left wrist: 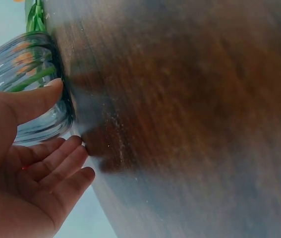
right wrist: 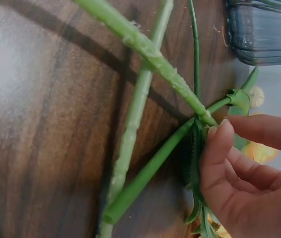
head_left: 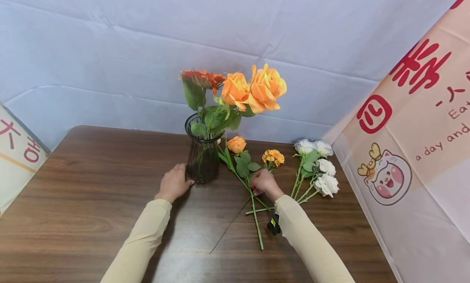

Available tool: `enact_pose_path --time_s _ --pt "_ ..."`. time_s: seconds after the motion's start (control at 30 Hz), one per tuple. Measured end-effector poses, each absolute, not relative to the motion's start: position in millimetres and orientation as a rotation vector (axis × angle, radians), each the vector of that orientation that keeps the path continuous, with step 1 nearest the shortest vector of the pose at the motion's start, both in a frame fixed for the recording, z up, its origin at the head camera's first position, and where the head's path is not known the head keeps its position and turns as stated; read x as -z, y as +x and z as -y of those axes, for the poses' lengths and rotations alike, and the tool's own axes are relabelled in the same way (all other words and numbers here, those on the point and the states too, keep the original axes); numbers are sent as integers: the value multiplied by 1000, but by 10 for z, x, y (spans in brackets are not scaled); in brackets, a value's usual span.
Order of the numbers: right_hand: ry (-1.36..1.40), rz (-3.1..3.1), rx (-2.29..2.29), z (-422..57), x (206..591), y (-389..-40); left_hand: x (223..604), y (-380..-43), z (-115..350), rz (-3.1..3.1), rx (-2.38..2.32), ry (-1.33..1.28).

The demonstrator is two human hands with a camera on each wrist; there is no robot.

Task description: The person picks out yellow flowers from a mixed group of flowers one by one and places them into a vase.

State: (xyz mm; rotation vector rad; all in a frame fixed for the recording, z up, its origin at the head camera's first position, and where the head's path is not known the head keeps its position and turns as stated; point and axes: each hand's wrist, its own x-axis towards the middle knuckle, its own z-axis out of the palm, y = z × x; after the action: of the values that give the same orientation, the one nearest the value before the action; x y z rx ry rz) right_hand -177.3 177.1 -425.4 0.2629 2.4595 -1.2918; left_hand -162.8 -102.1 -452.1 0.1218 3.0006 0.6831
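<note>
A dark glass vase (head_left: 203,164) stands upright on the table, holding two large orange roses (head_left: 267,89) and a red-orange flower (head_left: 203,79). My left hand (head_left: 174,183) rests at the vase's left side. In the left wrist view its thumb lies against the glass (left wrist: 36,126), with the other fingers loosely extended. My right hand (head_left: 265,182) pinches a green stem (right wrist: 180,89) between thumb and forefinger. This stem appears to belong to the small orange rose (head_left: 236,144), right of the vase. Other stems cross beneath it.
An orange carnation-like flower (head_left: 273,157) lies just beyond my right hand. Several white flowers (head_left: 326,184) lie to the right. A thin dark stem (head_left: 230,232) points toward the table's front. Pale cloth (head_left: 128,70) hangs behind the brown table (head_left: 92,201).
</note>
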Motion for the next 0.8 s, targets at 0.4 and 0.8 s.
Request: enact_pose_path --time_s 0.4,0.8 --pt "178 -2604 1095 -1723 4264 -1748 4536 -1624 1026 -3012 -690 133" --pt "176 -2506 1158 -1732 4239 -1740 4540 -1624 1024 -3021 -678 141"
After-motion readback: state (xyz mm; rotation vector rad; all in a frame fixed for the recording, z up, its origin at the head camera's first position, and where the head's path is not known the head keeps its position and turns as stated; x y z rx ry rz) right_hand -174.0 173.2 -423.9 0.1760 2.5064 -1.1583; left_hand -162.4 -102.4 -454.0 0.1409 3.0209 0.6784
